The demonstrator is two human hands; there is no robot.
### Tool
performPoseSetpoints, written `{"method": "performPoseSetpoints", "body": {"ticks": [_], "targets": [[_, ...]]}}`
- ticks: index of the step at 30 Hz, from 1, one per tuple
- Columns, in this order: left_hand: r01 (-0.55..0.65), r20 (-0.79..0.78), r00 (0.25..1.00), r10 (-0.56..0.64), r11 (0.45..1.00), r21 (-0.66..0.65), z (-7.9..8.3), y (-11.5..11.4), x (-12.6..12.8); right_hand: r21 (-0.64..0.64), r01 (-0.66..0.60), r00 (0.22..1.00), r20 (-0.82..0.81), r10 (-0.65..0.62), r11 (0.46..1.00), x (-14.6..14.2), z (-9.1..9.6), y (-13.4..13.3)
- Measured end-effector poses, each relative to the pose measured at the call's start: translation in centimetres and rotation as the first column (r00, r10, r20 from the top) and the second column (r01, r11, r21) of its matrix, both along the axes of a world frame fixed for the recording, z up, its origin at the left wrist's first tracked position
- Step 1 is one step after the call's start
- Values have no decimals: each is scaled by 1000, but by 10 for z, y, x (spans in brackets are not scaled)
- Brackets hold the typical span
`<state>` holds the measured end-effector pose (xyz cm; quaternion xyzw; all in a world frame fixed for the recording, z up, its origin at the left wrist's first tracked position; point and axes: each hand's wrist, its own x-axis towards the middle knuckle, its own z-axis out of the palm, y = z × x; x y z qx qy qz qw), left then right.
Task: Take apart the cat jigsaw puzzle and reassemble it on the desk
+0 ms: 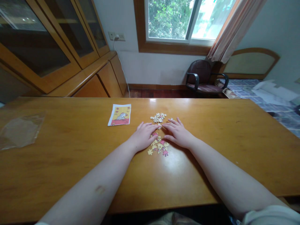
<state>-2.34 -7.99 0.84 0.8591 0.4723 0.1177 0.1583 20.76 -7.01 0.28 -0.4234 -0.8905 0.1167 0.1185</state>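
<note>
My left hand (143,136) rests low over the table with its fingers stretched toward the middle. Facing it from the other side is my right hand (178,134), fingers spread. A small jigsaw piece (159,126) lies between the fingertips of both hands; whether either hand touches it I cannot tell. Closer to me, between the two thumbs, is a loose heap of yellow and pink jigsaw pieces (159,145). Beyond the fingers sits a second heap of pale jigsaw pieces (158,117). Another small piece (172,118) is partly hidden behind my right fingers.
On the wooden table (77,134), a picture card (121,115) with a white animal lies left of the heaps. A clear plastic bag (21,131) is at the far left. Past the table stand a glass-door cabinet (77,67), an armchair (203,76) and a bed (243,86).
</note>
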Motion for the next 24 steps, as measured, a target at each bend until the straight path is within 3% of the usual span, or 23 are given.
{"method": "performPoseSetpoints", "body": {"ticks": [9, 24], "targets": [[-47, -2, 999, 47, 999, 6, -3, 1, 2, -66, -88, 996, -1, 88, 994, -1, 2, -3], [-79, -4, 997, 79, 996, 37, 0, 2, 1, -50, -122, 992, 20, 124, 991, -2, 4, -4]]}}
